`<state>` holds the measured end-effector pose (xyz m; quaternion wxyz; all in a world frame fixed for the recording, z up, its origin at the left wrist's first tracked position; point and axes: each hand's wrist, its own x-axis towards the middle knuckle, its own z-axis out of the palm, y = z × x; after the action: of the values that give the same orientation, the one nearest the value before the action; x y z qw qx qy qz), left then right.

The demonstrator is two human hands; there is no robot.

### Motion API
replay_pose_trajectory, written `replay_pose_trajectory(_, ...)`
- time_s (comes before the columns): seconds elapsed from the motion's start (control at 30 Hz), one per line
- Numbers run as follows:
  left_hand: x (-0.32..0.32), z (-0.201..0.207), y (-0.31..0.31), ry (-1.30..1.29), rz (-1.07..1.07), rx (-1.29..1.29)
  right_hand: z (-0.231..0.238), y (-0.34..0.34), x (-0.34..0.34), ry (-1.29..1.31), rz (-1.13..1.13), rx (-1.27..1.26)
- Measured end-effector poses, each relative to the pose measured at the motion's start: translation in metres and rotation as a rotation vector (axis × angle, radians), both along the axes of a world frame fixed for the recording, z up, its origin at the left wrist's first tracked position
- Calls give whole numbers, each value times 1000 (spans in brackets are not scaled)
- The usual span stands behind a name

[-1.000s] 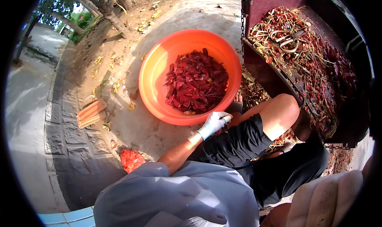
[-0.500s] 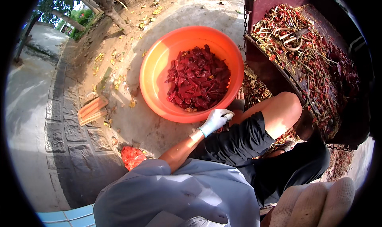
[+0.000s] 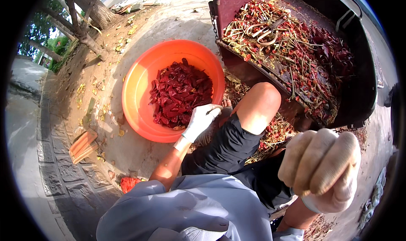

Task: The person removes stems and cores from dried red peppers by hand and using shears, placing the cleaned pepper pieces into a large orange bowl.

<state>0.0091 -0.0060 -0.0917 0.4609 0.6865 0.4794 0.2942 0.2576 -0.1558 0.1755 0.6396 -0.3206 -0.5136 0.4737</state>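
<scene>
An orange plastic basin [image 3: 136,114] stands left of my bent knee, partly filled with dark red dried chili peppers [image 3: 179,93]. My left hand [image 3: 202,120], in a white glove, hovers by the basin's near right rim. Its fingers are pinched together, and whatever lies between them is too small to make out. At lower right, my right hand [image 3: 322,169] is raised close to the camera in a soiled white glove. That one is curled into a fist, and the fingers hide anything inside.
A dark red cart bed [image 3: 270,74] at upper right carries a heap of chili pieces and stems [image 3: 292,50], with a chain on its corner. More scraps lie on the ground below it. Wooden pieces [image 3: 83,146], an orange-red bag [image 3: 129,184] and trees [image 3: 91,12] are on the left.
My right fist has risen from the lower edge into fuller view. My left hand stays near the rim, its fingers now more extended. The view has swung right, shifting basin and cart leftward.
</scene>
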Motion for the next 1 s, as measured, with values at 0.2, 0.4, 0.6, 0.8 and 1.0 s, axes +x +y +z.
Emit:
replay_pose_trajectory(0.2, 51, 84, 57, 2, -52, 306, -57, 48, 26, -910, 235, -71)
replay_pose_trajectory(0.4, 160, 143, 92, 85, -368, 705, -76, 101, 47, -945, 385, -57)
replay_pose_trajectory(0.6, 278, 128, 91, 193, -762, 1017, -116, 124, 86, -369, 686, -213)
replay_pose_trajectory(0.8, 341, 85, 61, 109, -964, 1109, -113, 121, 103, -181, 619, -196)
replay_pose_trajectory(1.0, 349, 77, 68, 168, -955, 1225, -110, 122, 98, -173, 567, -259)
